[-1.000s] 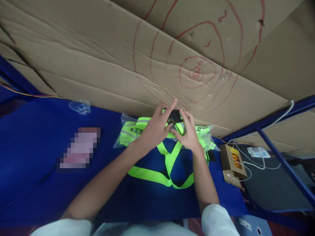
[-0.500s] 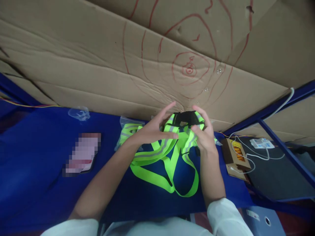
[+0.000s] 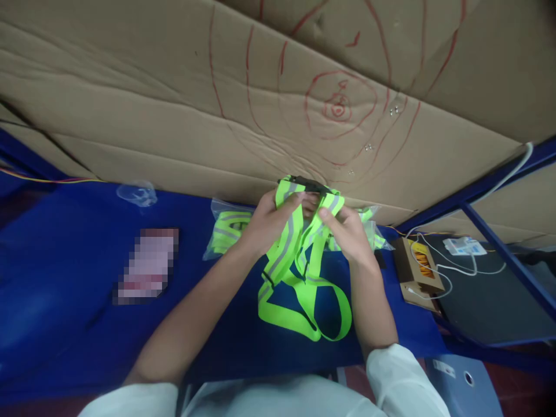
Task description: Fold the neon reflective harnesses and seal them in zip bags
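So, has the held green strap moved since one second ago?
Yes: the green strap has shifted right at its lower loop, away from the clear plastic near the cardboard wall.

Cardboard wall (image 3: 130, 116), seemingly reddish floor (image 3: 525, 388).

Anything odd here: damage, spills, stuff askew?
Mostly the brown cardboard panel behind the blue table: it's creased, with uneven hand-drawn red rings like a target. A crumpled clear plastic piece lies loose at the table's back left. No spill shows; the neon-yellow reflective strap harness shows no obvious damage.
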Demonstrator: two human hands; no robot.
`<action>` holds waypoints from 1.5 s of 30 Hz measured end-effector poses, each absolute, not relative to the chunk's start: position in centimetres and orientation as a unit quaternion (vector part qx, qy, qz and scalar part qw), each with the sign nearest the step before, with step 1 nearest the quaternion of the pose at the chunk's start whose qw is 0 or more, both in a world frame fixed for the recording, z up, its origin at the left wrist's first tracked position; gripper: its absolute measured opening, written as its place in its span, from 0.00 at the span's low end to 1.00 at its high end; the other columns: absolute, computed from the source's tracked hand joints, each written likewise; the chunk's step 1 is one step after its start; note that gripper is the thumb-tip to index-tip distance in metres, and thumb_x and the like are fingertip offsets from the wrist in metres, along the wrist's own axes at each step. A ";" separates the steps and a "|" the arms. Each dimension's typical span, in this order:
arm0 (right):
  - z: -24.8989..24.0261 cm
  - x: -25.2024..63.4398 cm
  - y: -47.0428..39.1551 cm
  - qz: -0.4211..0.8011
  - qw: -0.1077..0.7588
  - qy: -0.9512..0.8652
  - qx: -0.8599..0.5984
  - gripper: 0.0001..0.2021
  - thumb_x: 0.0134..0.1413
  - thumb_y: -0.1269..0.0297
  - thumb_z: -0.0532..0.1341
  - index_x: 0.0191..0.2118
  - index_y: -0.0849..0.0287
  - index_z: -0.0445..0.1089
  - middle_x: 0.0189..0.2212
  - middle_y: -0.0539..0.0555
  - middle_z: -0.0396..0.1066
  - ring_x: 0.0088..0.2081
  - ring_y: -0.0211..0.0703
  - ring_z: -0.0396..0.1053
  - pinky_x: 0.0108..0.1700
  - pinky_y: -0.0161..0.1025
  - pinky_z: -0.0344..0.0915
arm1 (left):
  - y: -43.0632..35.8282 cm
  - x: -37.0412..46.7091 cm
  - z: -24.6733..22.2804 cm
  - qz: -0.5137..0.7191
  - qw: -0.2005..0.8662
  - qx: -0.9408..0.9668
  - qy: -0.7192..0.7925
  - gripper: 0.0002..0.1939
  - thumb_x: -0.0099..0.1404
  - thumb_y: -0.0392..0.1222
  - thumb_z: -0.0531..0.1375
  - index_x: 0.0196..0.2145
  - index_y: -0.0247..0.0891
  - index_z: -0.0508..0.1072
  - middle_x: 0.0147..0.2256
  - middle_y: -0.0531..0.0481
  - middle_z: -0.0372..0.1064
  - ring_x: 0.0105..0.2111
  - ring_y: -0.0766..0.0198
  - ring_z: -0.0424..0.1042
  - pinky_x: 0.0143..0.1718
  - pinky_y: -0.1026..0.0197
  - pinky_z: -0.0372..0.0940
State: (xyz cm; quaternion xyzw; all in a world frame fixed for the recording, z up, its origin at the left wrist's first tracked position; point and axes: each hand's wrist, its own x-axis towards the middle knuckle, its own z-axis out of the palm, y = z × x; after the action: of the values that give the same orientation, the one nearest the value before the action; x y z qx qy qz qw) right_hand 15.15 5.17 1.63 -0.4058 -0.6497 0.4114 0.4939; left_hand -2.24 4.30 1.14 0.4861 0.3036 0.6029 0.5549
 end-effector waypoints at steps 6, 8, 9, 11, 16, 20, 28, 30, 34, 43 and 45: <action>1.8 14.0 5.0 0.441 0.680 -0.459 -0.363 0.09 0.53 0.55 0.71 0.32 0.53 0.76 0.28 0.46 0.77 0.31 0.39 0.74 0.36 0.36 0.70 | 4.2 -2.3 1.4 0.598 0.374 0.599 0.378 0.29 0.60 0.51 0.71 0.56 0.41 0.75 0.59 0.43 0.72 0.62 0.48 0.68 0.64 0.48 0.62; 2.4 13.9 4.8 0.476 0.696 -0.422 -0.333 0.09 0.52 0.55 0.72 0.34 0.53 0.76 0.31 0.48 0.79 0.36 0.42 0.77 0.42 0.38 0.73 | 4.1 -2.4 1.5 0.542 0.430 0.627 0.359 0.31 0.59 0.54 0.71 0.57 0.39 0.75 0.59 0.42 0.73 0.60 0.46 0.70 0.61 0.47 0.65; 2.6 14.0 4.6 0.495 0.688 -0.419 -0.327 0.10 0.51 0.55 0.72 0.34 0.53 0.77 0.32 0.49 0.80 0.38 0.43 0.78 0.44 0.39 0.73 | 4.1 -2.5 1.5 0.501 0.477 0.635 0.344 0.30 0.61 0.56 0.69 0.56 0.38 0.76 0.55 0.42 0.76 0.56 0.45 0.73 0.58 0.47 0.68; 2.8 14.1 4.3 0.523 0.663 -0.425 -0.327 0.11 0.50 0.55 0.73 0.35 0.54 0.77 0.33 0.50 0.81 0.40 0.45 0.79 0.46 0.40 0.74 | 4.1 -2.5 1.4 0.446 0.528 0.645 0.325 0.28 0.63 0.59 0.66 0.52 0.35 0.78 0.49 0.43 0.79 0.52 0.46 0.76 0.54 0.48 0.71; 1.7 13.8 4.3 0.521 0.625 -0.457 -0.359 0.16 0.49 0.50 0.73 0.37 0.55 0.79 0.33 0.50 0.82 0.38 0.47 0.79 0.42 0.42 0.74 | 3.7 -2.0 1.1 0.456 0.533 0.647 0.299 0.31 0.62 0.55 0.69 0.58 0.37 0.75 0.54 0.42 0.77 0.58 0.47 0.72 0.61 0.47 0.66; 1.3 15.4 4.9 0.498 0.548 -0.553 -0.382 0.18 0.50 0.45 0.72 0.36 0.56 0.80 0.32 0.50 0.81 0.36 0.46 0.77 0.41 0.41 0.73 | 3.9 -2.1 0.6 0.476 0.566 0.600 0.306 0.35 0.59 0.53 0.71 0.61 0.39 0.72 0.60 0.40 0.72 0.61 0.46 0.70 0.63 0.45 0.64; 1.8 17.1 6.4 0.551 0.471 -0.551 -0.413 0.20 0.48 0.43 0.73 0.36 0.56 0.79 0.30 0.50 0.80 0.34 0.44 0.77 0.38 0.38 0.73 | 5.7 -2.9 -1.5 0.406 0.655 0.537 0.344 0.34 0.51 0.50 0.76 0.54 0.40 0.77 0.56 0.43 0.76 0.58 0.46 0.72 0.62 0.44 0.64; 1.8 16.4 6.6 0.563 0.499 -0.503 -0.426 0.19 0.43 0.48 0.76 0.35 0.57 0.79 0.30 0.51 0.80 0.33 0.45 0.77 0.37 0.39 0.73 | 5.6 -2.3 -2.1 0.394 0.682 0.521 0.329 0.37 0.51 0.53 0.76 0.56 0.39 0.76 0.56 0.40 0.76 0.54 0.46 0.76 0.58 0.46 0.68; 1.6 15.6 7.0 0.503 0.602 -0.422 -0.455 0.17 0.42 0.51 0.75 0.31 0.57 0.76 0.24 0.49 0.79 0.28 0.46 0.77 0.33 0.40 0.73 | 4.4 0.3 -3.5 0.320 0.750 0.512 0.271 0.36 0.54 0.61 0.73 0.52 0.33 0.77 0.47 0.33 0.80 0.44 0.46 0.81 0.46 0.47 0.75; 1.6 16.3 6.8 0.444 0.609 -0.477 -0.452 0.20 0.50 0.43 0.71 0.32 0.58 0.75 0.26 0.50 0.79 0.28 0.42 0.76 0.30 0.36 0.69 | 5.0 -1.8 -2.3 0.272 0.701 0.610 0.249 0.25 0.55 0.53 0.74 0.47 0.40 0.80 0.47 0.46 0.80 0.48 0.52 0.77 0.52 0.54 0.71; 1.6 16.1 6.8 0.417 0.620 -0.476 -0.465 0.21 0.50 0.42 0.71 0.31 0.58 0.75 0.24 0.49 0.77 0.26 0.41 0.73 0.29 0.36 0.67 | 5.2 -2.5 -1.6 0.314 0.632 0.660 0.257 0.30 0.57 0.52 0.73 0.55 0.41 0.77 0.54 0.47 0.77 0.54 0.51 0.74 0.56 0.53 0.68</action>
State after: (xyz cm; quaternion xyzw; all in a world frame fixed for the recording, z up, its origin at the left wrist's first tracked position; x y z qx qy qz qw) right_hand 16.06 6.80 1.62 -0.4646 -0.4758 0.4169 0.6197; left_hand -2.48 5.24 -1.58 0.6602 0.2575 0.3144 0.6317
